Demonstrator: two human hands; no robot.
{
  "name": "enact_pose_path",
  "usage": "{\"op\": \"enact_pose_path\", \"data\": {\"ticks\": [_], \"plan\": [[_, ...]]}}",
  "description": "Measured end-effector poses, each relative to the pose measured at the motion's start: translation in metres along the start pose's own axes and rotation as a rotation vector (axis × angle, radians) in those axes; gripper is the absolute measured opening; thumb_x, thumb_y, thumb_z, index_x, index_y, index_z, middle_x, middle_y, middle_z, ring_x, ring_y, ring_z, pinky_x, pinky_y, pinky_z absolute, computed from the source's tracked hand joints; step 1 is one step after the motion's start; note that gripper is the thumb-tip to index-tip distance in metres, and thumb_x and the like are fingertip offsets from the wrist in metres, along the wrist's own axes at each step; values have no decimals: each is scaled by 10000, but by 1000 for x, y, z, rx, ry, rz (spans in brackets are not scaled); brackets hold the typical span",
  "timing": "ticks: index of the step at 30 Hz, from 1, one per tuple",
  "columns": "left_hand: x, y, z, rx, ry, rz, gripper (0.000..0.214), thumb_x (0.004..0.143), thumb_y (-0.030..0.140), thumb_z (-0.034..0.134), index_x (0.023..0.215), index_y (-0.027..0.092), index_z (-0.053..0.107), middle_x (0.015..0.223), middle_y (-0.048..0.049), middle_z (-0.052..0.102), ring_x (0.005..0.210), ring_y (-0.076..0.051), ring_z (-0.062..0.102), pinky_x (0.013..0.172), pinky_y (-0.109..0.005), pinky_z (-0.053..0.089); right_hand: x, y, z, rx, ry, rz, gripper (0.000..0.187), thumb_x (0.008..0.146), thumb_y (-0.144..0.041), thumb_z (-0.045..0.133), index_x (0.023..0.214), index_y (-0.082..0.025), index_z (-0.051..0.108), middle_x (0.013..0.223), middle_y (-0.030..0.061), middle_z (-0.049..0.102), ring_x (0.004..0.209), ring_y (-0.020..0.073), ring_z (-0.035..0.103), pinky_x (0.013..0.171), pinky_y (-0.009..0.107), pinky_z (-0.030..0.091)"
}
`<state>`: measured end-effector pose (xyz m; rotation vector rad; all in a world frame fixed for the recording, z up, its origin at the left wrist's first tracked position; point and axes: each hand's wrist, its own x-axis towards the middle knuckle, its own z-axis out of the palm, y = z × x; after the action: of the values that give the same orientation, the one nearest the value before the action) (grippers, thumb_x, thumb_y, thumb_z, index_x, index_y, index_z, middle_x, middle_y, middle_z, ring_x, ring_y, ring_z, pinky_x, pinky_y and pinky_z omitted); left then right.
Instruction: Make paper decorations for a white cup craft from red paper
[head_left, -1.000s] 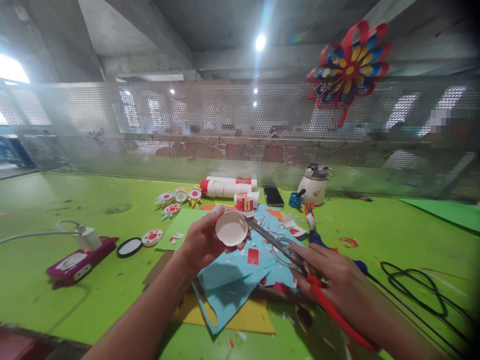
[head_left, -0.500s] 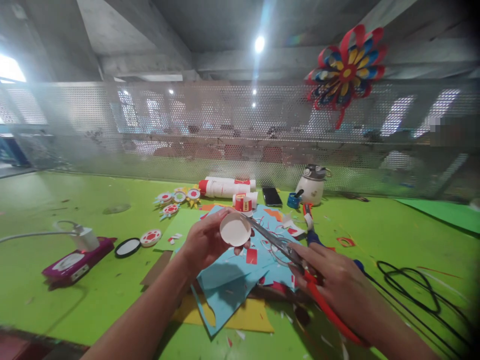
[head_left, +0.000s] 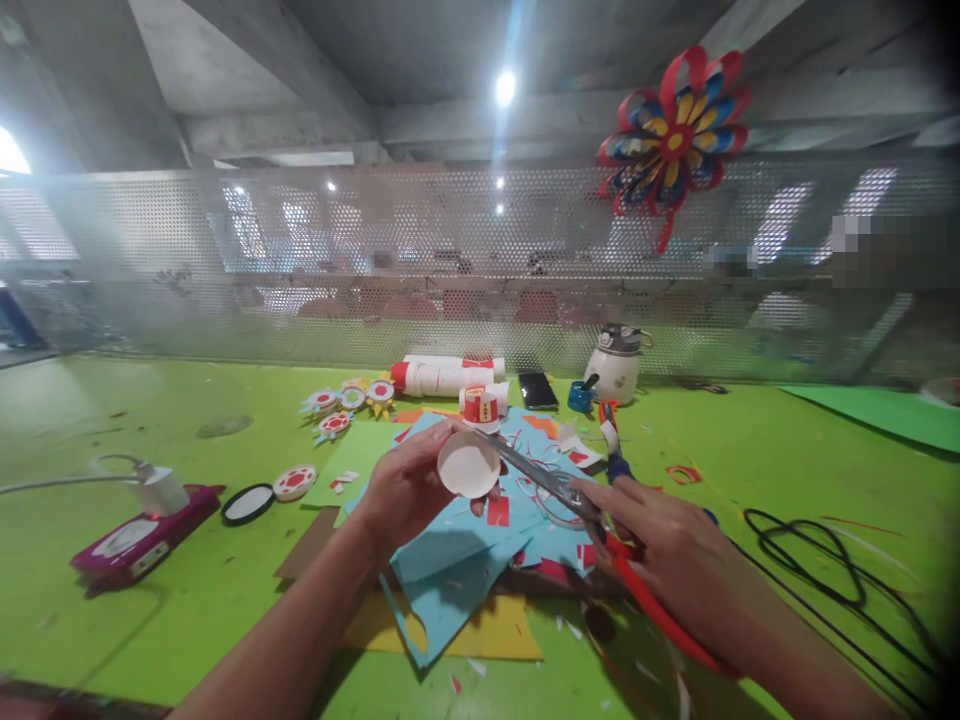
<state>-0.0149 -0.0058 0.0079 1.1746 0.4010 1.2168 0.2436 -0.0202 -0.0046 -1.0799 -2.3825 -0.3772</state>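
My left hand (head_left: 411,478) is closed round a shallow white paper cup (head_left: 469,466), its round pale face turned towards me. In my right hand (head_left: 664,535) is a pair of scissors (head_left: 536,474) with red handles, its grey blades reaching left to the cup's upper right edge. The fingers behind the cup are partly hidden, and how far the blades are parted is hard to make out. Below both hands lie blue paper sheets (head_left: 442,600) strewn with red and white scraps. Just beyond the cup stands a red and white paper cup (head_left: 480,407).
Stacked paper cups (head_left: 442,377), a phone (head_left: 538,391), a blue pot (head_left: 580,396) and a white bottle (head_left: 612,370) line the back. Small paper flowers (head_left: 334,425) and a purple power strip (head_left: 142,540) are leftward. A black cable (head_left: 806,550) coils at right.
The whole view has shifted slightly, so most things sit a little further left. Both hands keep their holds; the scissors remain at the cup's edge.
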Motion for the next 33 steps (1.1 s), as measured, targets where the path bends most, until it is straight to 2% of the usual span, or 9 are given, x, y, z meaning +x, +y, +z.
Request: {"op": "enact_pose_path", "data": {"ticks": [8, 15, 22, 33], "plan": [[-1, 0, 0, -22, -9, -18, 308, 874, 311, 384, 826, 89, 591, 796, -179, 657, 644, -244, 647, 490, -303, 485, -2, 1, 0, 20, -12, -3, 431, 774, -108, 490, 1184, -168, 607, 846, 101, 701, 689, 212, 663, 604, 328, 552], [0, 0, -2, -87, -15, -66, 306, 867, 316, 425, 876, 77, 615, 792, -172, 663, 629, -231, 649, 481, -288, 486, -3, 0, -2, 17, 17, -18, 396, 782, -132, 482, 1150, -163, 625, 808, 100, 699, 662, 215, 657, 564, 313, 535], [0, -1, -3, -124, -21, -103, 309, 861, 324, 440, 910, 82, 626, 783, -169, 671, 633, -231, 650, 481, -281, 489, -3, 2, -1, -29, 23, -58, 390, 782, -123, 489, 1150, -105, 616, 829, 140, 683, 656, 220, 649, 572, 334, 545], [1, 1, -3, -187, -39, -134, 322, 863, 300, 432, 938, 70, 644, 789, -190, 681, 627, -223, 650, 469, -256, 492, -2, 1, -5, -34, 24, -69, 382, 761, -119, 492, 1116, -98, 631, 809, 141, 683, 635, 232, 644, 550, 347, 541]]}}
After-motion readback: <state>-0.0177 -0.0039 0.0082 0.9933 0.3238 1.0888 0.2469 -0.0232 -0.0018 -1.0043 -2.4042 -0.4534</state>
